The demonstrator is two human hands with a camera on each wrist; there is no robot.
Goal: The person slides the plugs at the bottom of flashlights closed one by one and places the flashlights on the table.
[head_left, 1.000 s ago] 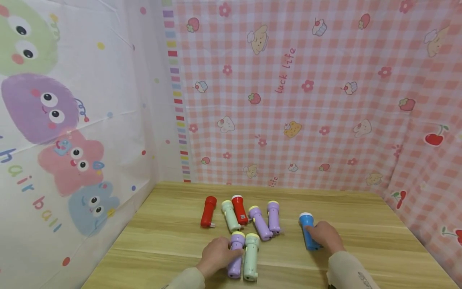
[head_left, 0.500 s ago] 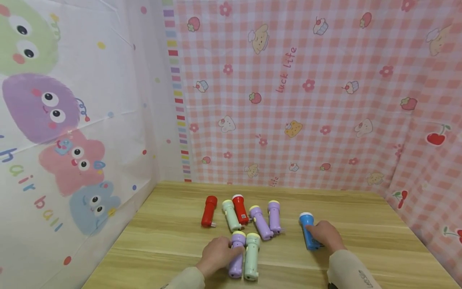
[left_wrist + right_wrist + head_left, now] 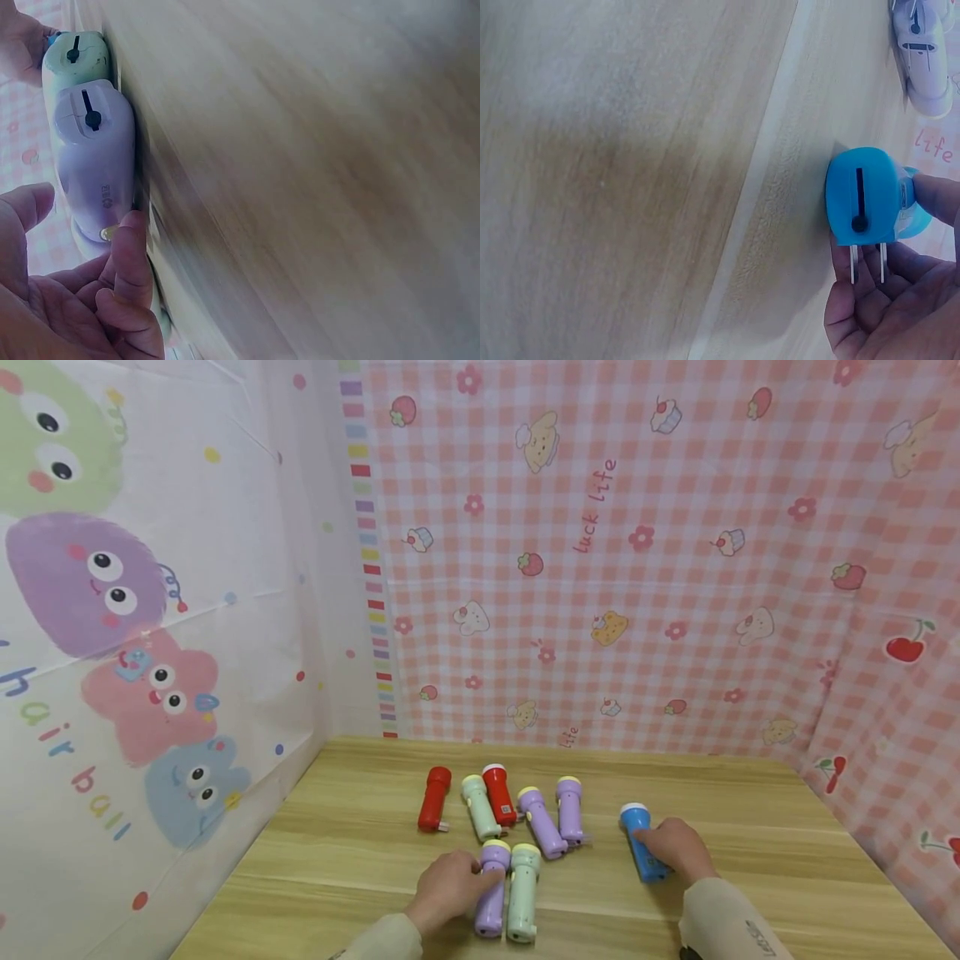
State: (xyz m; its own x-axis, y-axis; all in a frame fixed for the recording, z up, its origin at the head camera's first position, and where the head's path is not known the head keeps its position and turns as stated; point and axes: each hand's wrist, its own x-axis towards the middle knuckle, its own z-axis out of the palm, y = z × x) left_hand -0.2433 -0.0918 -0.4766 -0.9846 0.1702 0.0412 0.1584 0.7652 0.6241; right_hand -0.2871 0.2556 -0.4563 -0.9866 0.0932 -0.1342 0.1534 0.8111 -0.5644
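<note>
On table (image 3: 337,843), gripping purple flashlight (image 3: 491,908), six o'clock, with left hand (image 3: 450,889). Pinching blue flashlight (image 3: 845,196), five o'clock, with right hand (image 3: 679,847), probably for steadiness

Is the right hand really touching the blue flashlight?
Touching: in the right wrist view, the thumb of the right hand rests against the side of the blue flashlight, with no gap between them.
</note>
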